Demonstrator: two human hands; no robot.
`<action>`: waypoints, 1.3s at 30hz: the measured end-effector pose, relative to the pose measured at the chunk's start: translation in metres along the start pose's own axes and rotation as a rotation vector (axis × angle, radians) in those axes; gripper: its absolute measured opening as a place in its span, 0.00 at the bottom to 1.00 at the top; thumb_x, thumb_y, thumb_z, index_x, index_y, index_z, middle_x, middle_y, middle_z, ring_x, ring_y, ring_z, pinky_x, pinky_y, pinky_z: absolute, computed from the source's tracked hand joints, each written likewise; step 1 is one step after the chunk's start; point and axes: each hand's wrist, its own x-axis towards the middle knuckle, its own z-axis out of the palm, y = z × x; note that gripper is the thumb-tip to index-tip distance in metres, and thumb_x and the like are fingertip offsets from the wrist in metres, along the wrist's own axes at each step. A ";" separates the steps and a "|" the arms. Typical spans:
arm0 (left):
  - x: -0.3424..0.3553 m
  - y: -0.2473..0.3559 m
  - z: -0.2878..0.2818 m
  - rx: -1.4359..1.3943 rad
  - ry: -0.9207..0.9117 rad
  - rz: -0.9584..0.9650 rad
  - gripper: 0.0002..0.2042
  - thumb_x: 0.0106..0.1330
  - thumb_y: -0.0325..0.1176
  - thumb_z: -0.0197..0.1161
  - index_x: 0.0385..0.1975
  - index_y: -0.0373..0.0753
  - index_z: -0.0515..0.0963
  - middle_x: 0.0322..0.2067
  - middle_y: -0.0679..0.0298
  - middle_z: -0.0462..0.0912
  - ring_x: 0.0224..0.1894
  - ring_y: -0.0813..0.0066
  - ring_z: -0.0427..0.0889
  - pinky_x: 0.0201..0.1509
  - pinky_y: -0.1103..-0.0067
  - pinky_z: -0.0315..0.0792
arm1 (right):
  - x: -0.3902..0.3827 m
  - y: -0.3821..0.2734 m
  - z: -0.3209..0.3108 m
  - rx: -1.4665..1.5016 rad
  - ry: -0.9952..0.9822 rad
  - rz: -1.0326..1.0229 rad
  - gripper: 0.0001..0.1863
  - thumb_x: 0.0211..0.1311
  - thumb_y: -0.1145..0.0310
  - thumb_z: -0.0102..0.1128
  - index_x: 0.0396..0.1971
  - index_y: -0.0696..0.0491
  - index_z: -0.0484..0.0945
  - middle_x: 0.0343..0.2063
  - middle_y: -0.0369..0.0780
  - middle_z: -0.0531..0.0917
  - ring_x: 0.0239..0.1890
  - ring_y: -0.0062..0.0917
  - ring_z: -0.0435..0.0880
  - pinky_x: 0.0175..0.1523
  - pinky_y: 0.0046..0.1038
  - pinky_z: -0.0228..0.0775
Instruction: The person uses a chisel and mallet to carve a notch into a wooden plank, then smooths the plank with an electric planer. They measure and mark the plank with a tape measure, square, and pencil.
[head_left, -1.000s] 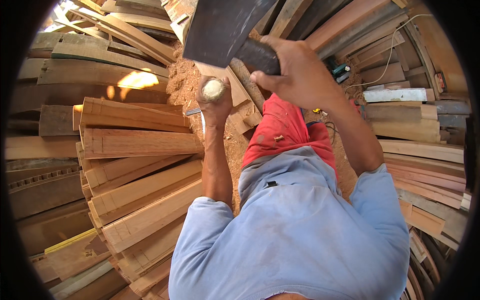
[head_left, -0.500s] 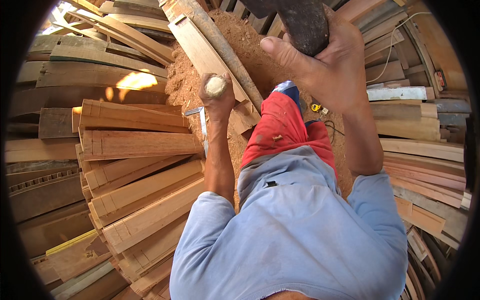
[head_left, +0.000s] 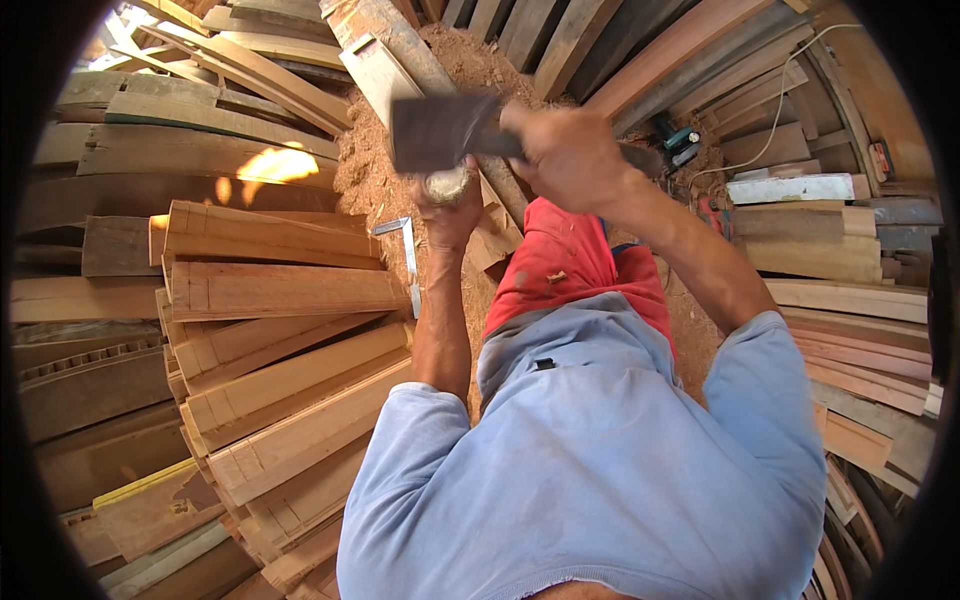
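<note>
The right hand was closed around the handle of a dark mallet, whose broad, flat head reached out toward nine o'clock while the butt of the handle stuck out toward three; hand and tool were both blurred. At eight o'clock from it, the left hand was wrapped in a fist about an upright tool with a round, pale, frayed-looking end. The mallet head lay across the view just above that end, partly covering it, and whether the two touched could not be told; the lower part of the upright tool was hidden by the fist. From the left hand, a pale board with a recess near its far end ran toward eleven o'clock, lying along a rougher, weathered beam. Sawdust spread at twelve o'clock. Just beside the left wrist, at eight o'clock, lay a metal try square, and farther out that way rose a stack of planed boards with marked lines near their ends. Red trousers showed at four o'clock and a blue shirt at five. From the right hand, a teal power tool lay at three o'clock, with a white-faced strip beyond.
</note>
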 end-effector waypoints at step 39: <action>0.011 -0.034 -0.006 0.035 0.109 -0.100 0.10 0.67 0.25 0.69 0.31 0.38 0.71 0.19 0.67 0.77 0.20 0.81 0.78 0.23 0.82 0.70 | 0.007 -0.027 -0.077 0.514 0.050 0.260 0.24 0.54 0.59 0.76 0.45 0.60 0.81 0.23 0.42 0.81 0.27 0.29 0.80 0.37 0.32 0.73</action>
